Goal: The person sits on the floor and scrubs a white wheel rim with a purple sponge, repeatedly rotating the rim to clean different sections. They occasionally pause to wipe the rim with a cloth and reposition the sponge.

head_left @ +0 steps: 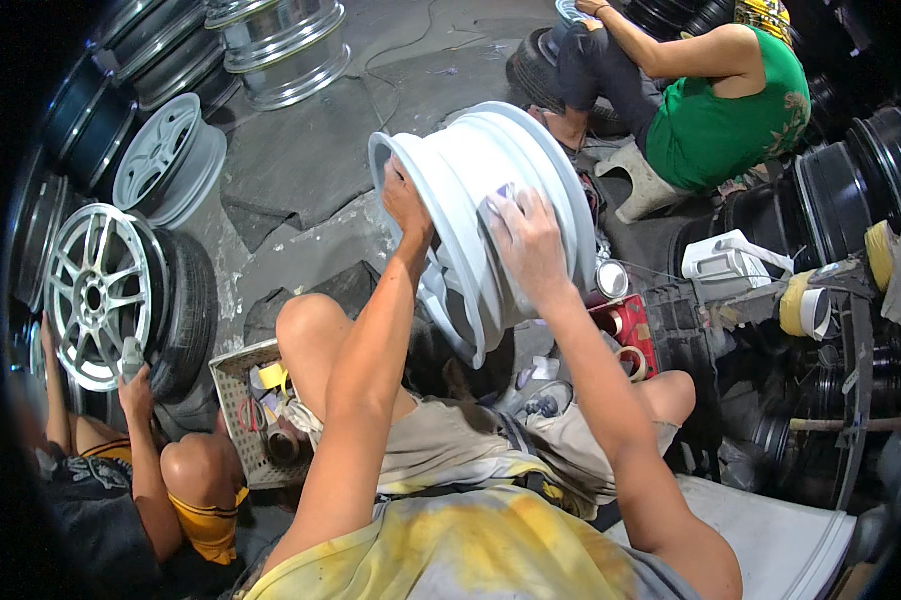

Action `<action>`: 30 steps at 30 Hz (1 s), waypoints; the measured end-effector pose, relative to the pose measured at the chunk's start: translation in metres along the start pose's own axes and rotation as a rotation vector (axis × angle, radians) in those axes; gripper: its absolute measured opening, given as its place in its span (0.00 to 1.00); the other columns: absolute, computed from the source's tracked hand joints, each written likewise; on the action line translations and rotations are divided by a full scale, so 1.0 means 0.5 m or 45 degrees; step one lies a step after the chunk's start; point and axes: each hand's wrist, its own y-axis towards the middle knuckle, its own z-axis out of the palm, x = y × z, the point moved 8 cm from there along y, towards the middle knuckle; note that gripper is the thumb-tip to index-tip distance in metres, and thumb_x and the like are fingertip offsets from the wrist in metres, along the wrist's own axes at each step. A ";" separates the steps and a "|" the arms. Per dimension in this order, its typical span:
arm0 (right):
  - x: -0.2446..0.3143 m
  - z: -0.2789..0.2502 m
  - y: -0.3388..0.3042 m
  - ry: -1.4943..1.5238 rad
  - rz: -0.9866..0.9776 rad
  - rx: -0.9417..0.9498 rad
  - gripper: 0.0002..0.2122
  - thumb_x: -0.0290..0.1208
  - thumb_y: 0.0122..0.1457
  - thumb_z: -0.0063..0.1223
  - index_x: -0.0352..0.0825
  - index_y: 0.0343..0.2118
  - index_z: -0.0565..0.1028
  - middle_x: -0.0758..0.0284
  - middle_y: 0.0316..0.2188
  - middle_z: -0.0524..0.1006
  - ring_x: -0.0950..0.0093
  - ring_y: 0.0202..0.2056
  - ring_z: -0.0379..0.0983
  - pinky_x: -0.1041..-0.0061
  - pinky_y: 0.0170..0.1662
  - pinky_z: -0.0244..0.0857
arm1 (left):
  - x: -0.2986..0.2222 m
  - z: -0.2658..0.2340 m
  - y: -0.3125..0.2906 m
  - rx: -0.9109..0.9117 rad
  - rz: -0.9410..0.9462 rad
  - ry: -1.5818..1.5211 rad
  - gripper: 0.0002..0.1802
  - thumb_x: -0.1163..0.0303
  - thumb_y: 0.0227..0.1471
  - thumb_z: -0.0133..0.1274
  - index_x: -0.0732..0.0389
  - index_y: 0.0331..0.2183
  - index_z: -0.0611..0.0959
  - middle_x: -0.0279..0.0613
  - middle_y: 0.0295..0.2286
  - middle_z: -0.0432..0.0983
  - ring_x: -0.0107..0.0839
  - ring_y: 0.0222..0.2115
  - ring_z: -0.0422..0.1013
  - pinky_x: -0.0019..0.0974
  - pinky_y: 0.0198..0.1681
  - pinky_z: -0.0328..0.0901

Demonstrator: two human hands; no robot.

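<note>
Far left of the white rim, well apart: a spoked wheel stands near upright before a tyre; a co-worker's hand reaches its lower edge. Farther off, up and left of the rim, a pale wheel leans tilted. Nearer to us, lower left of the rim: a basket with yellow tape in it.

Centre: the rim itself, just beyond our knees; what bears its weight from below, we cannot tell. Our left hand is at its left edge, fingers curled and clamped on it. Our right hand lies on the outer wall, fingers bent, close together, clamped on a small pad against the surface.

Step in hand, we judge: rubbing the outer wall. The next move calls for even pressure from the right, a firm left hold, and a small turn of the rim to expose unworked surface.

Axle line, its long axis, runs left to right, right end tipped up and away. One end points left and toward us.

Just right of the rim: a can and a red box. Beyond, upper right, a co-worker in green sits.
</note>
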 end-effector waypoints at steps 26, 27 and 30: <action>-0.030 -0.037 -0.064 -0.301 0.096 -0.126 0.10 0.33 0.63 0.59 0.38 0.45 0.84 0.66 0.31 0.74 0.65 0.39 0.70 0.63 0.43 0.57 | -0.033 -0.018 -0.012 -0.043 0.050 0.072 0.30 0.49 0.73 0.35 0.65 0.41 0.83 0.55 0.31 0.84 0.57 0.34 0.80 0.55 0.40 0.68; -0.031 -0.036 -0.029 -0.326 0.083 -0.114 0.10 0.33 0.63 0.59 0.38 0.44 0.84 0.66 0.32 0.74 0.65 0.40 0.70 0.62 0.43 0.57 | -0.036 -0.013 -0.008 -0.037 0.040 0.044 0.30 0.49 0.73 0.35 0.65 0.42 0.83 0.56 0.31 0.84 0.58 0.34 0.80 0.56 0.40 0.68; -0.037 -0.036 -0.012 -0.329 0.070 -0.143 0.10 0.33 0.63 0.59 0.38 0.44 0.84 0.65 0.33 0.75 0.65 0.40 0.69 0.62 0.43 0.56 | -0.035 -0.007 -0.004 -0.028 0.043 0.062 0.30 0.50 0.73 0.35 0.65 0.44 0.82 0.57 0.31 0.84 0.59 0.34 0.79 0.57 0.40 0.68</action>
